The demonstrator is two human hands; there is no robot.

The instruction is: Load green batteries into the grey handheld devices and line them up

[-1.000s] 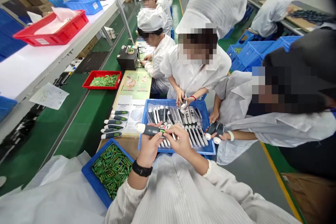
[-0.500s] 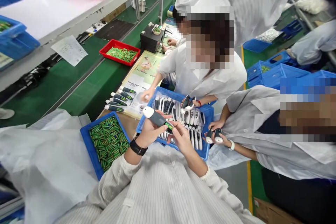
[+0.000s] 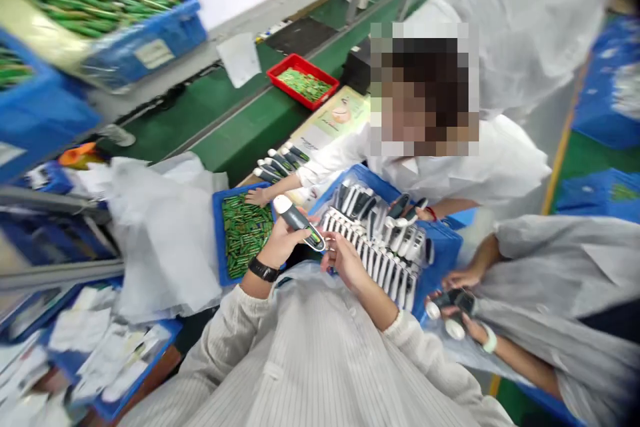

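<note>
My left hand (image 3: 281,241) is closed around a dark grey and white handheld device housing (image 3: 300,221). The housing is tilted, its rounded white end up and to the left, and a strip of green circuit board shows near its lower end. Beside that lower end is my right hand (image 3: 346,261), its fingers curled and pinched together. Whether the fingertips touch the housing or hold something small, I cannot make out. Under and behind my hands stands a blue bin (image 3: 453,247) with rows of white and dark housings (image 3: 383,260).
A co-worker's hand (image 3: 257,196) reaches over a blue tray of green circuit boards (image 3: 246,230). Several housings (image 3: 280,161) lie behind it. Another co-worker, right, holds dark housings (image 3: 457,300). A red tray (image 3: 325,105) and shelf bins (image 3: 165,57) are farther back.
My view has swung left. My right fingers have drawn slightly off the housing's lower end. The co-worker's arm has stretched to the tray of green boards.
</note>
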